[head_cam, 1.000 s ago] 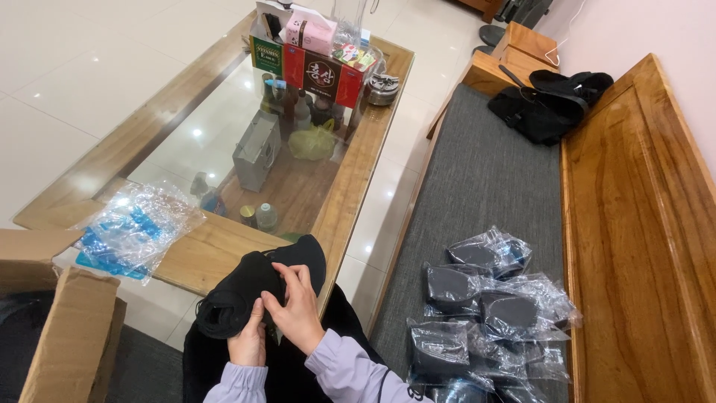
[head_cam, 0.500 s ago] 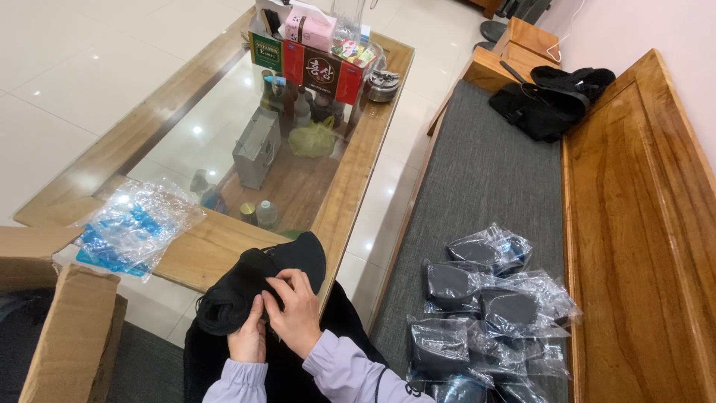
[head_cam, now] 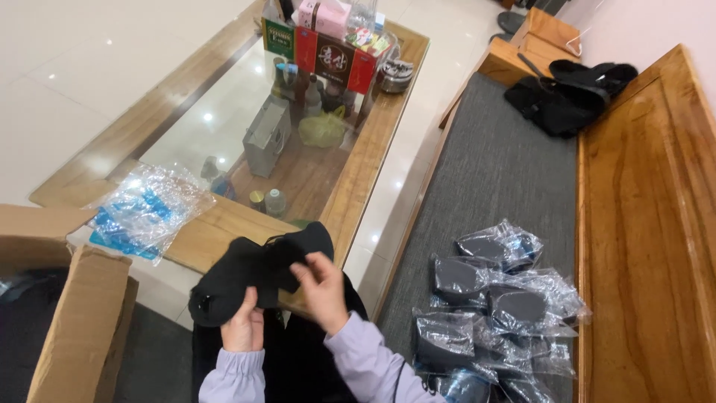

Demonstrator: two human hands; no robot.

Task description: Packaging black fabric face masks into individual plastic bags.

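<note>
A black fabric piece [head_cam: 253, 272] is held up over my lap, in front of the wooden table edge. My left hand [head_cam: 244, 328] grips its lower part from beneath. My right hand [head_cam: 322, 287] pinches its right side, fingers curled on the cloth. Both wrists wear pale lilac sleeves. On the grey bench cushion to my right lies a heap of several black items sealed in clear plastic bags [head_cam: 492, 298].
A glass-topped wooden coffee table [head_cam: 358, 179] stands ahead with boxes, bottles and a metal tin. A stack of clear plastic bags [head_cam: 145, 213] lies on its near corner. An open cardboard box [head_cam: 74, 321] is at my left. Black clothing [head_cam: 567, 93] sits far along the bench.
My hands have shifted slightly on the black fabric, the right hand moving up its right side. Otherwise the scene is unchanged.
</note>
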